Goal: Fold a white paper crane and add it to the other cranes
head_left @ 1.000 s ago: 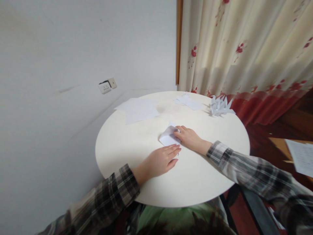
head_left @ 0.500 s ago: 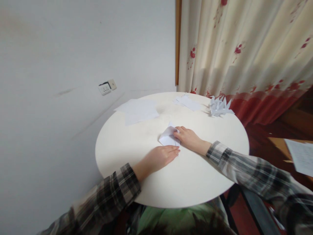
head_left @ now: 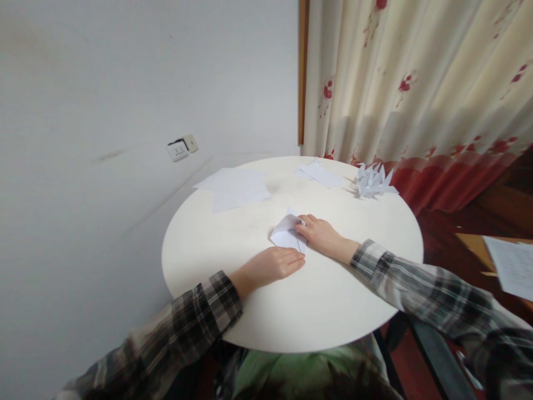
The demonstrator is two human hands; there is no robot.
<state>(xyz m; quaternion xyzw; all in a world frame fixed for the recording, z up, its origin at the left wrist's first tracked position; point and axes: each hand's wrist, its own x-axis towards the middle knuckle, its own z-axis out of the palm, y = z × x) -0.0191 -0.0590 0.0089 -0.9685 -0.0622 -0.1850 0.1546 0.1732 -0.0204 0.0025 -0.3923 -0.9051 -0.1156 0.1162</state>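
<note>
A small folded sheet of white paper (head_left: 286,239) lies near the middle of the round white table (head_left: 195,244), with one flap raised. My right hand (head_left: 318,236) grips the right side of that flap between thumb and fingers. At the paper's near corner is my left hand (head_left: 277,264), its fingers pressed together on the edge; they hide the corner itself. Both wrists come out of plaid sleeves.
Loose white sheets (head_left: 239,189) lie at the table's back left, and smaller paper pieces (head_left: 320,174) at the back. A cluster of pointed folded paper shapes (head_left: 372,182) stands at the back right. A wall with a socket (head_left: 177,150) borders the left; a curtain (head_left: 400,72) hangs behind.
My left hand has shifted very slightly, and its fingers look closer together at the paper's near corner. The right hand keeps its hold on the flap.
</note>
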